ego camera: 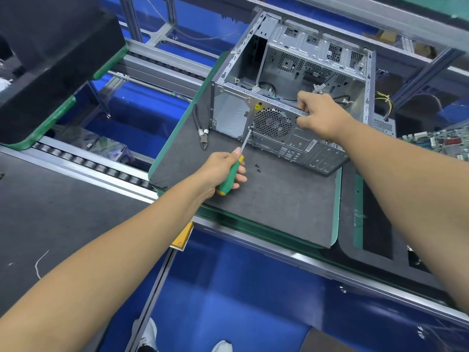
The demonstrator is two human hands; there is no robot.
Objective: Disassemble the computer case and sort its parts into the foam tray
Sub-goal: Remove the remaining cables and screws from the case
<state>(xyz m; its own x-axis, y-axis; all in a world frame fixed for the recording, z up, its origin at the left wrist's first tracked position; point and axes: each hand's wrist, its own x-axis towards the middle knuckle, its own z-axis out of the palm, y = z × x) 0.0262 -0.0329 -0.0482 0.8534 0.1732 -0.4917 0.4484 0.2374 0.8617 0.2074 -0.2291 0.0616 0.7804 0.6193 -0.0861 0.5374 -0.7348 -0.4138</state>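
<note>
Steadying the bare grey steel computer case (291, 80) on the dark foam-topped bench (279, 204), its top rear rail was gripped by the right hand (317, 115) while the green-and-yellow-handled screwdriver (232, 174), clasped in the left hand (223, 171), was best kept square to the fan-side screw.

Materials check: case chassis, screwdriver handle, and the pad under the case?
Computer case: looks like bare sheet steel, dull grey galvanised finish, with stamped holes and folded edges. Screwdriver in the left hand: glossy green handle with yellow ends, probably moulded plastic; shaft is bright metal. Pad: matte dark grey, soft-looking with a frayed corner, likely foam on a green board.
</note>
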